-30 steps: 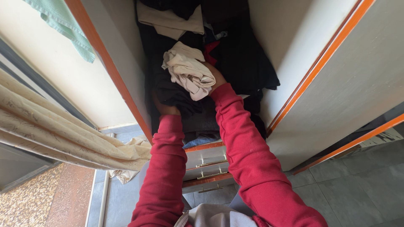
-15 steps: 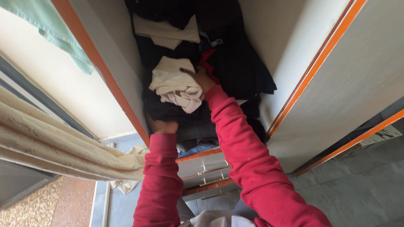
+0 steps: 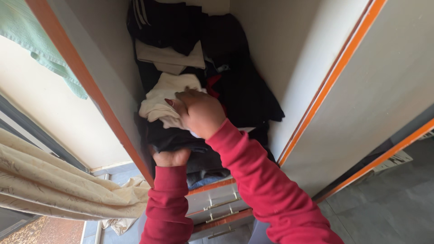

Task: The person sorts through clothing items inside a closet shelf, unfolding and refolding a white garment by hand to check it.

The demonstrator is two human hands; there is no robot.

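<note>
Right hand (image 3: pixel 199 113) is on top of the cream cloth (image 3: pixel 165 101), fingers curled and gripping its crumpled edge. The cloth sits on the dark pile (image 3: pixel 181 138) in the wardrobe compartment, toward the left wall (image 3: pixel 106 68), roughly mid-depth.

Left hand (image 3: pixel 169 157) is lower, at the pile's front edge, pushed up under the dark garments. Only the back of the hand and the wrist show; the fingers are hidden by fabric, so can't tell whether they're spread or closed. Both arms are in red sleeves (image 3: pixel 253 180).

Further back: another folded cream piece (image 3: pixel 169 56) lying flat, with black clothes (image 3: pixel 167 22) above it. Right of the cream cloth is a red scrap (image 3: pixel 213 83), then a big black garment (image 3: pixel 246 90) draped down toward the front.

Below the shelf edge are white drawers with metal handles (image 3: pixel 219 205). Orange-trimmed door (image 3: pixel 357 90) stands open on the right. Left of the cabinet: a green towel (image 3: pixel 31 36) hanging up high and a cream curtain (image 3: pixel 58 185) bunched low.
</note>
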